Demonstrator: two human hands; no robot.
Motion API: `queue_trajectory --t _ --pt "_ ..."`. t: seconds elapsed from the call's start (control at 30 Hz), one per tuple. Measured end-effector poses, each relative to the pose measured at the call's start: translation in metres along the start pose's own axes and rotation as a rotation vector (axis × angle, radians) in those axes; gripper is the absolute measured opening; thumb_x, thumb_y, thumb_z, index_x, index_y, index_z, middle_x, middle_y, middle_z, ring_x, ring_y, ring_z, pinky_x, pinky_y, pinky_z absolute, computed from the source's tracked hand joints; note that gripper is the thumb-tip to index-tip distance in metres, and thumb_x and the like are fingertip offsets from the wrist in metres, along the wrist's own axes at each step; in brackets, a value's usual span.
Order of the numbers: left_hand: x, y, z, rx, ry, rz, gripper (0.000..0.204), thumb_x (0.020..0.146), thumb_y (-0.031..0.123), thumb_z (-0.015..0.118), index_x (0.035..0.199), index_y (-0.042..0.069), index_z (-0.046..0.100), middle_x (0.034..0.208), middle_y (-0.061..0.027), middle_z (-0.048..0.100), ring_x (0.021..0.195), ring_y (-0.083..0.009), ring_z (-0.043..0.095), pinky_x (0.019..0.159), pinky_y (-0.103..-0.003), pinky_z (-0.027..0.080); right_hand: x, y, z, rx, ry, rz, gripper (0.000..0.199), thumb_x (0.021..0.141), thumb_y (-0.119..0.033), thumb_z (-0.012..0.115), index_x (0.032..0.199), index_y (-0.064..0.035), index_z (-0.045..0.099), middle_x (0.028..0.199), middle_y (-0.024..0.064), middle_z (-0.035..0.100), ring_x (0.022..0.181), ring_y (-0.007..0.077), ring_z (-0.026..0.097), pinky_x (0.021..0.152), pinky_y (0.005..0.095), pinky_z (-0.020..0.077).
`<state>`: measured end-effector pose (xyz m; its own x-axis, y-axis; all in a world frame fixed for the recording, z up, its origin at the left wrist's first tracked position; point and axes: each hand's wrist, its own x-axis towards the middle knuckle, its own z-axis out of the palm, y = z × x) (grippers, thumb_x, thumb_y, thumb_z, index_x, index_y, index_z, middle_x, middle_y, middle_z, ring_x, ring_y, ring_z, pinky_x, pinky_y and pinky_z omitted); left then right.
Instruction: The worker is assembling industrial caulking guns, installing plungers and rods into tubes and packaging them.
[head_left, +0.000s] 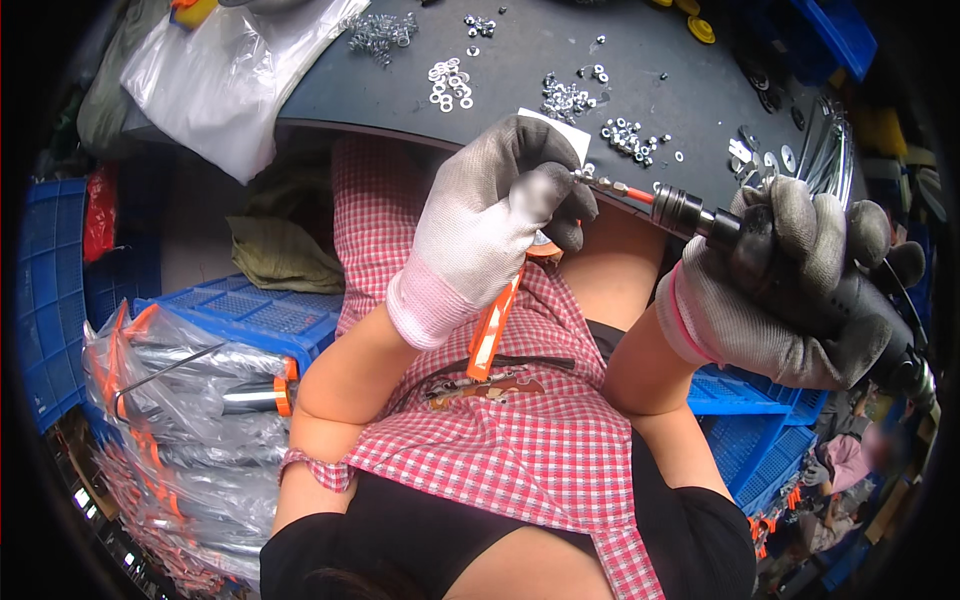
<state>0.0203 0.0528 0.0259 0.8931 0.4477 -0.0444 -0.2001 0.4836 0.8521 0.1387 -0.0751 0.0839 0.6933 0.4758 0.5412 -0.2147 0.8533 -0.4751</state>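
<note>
My left hand [480,215], in a grey-and-white work glove with a pink cuff, is closed around the upper end of a long, narrow orange part [492,330]. The part's lower end hangs in front of my checked apron; its upper end is hidden by the fingers. In my right hand [765,300], gloved alike, is a black power screwdriver [683,210] held roughly level, its bit pointing left. The bit's tip reaches the thumb and fingertips of my left hand. What it touches there is too small to make out.
On the dark table [400,50] lie loose washers [450,85], nuts [567,98] and springs [382,35]. Clear plastic bags [215,80] drape over its left edge. Blue crates [250,310] and bagged parts with orange ends [190,410] stand left. Cable ties [828,150] lie at right.
</note>
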Motion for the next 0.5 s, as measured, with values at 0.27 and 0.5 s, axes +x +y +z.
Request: queue_trajectory --t 0.27,0.5 --pt "-0.008 -0.009 -0.013 0.290 0.054 0.109 0.041 0.090 0.033 0.066 0.107 -0.002 0.052 0.092 -0.0100 0.066 0.084 -0.0121 0.064 0.078 -0.026 0.053 -0.015 -0.001 -0.022 -0.137 0.026 0.054 0.048 0.079 -0.043 0.067 0.109 -0.0102 0.048 0.069 -0.0007 0.048 0.068 0.0134 0.041 0.056 0.0258 0.0350" --pt "0.002 -0.042 -0.037 0.952 -0.110 0.319 0.102 0.049 0.033 0.087 0.134 0.004 0.041 0.122 -0.0160 0.055 0.112 -0.0335 0.054 0.101 -0.043 0.039 -0.039 0.029 -0.036 -0.213 0.011 -0.062 0.047 0.090 -0.037 0.057 0.124 -0.0055 0.049 0.109 0.0110 0.057 0.060 0.0144 0.054 0.050 0.0301 0.0469"
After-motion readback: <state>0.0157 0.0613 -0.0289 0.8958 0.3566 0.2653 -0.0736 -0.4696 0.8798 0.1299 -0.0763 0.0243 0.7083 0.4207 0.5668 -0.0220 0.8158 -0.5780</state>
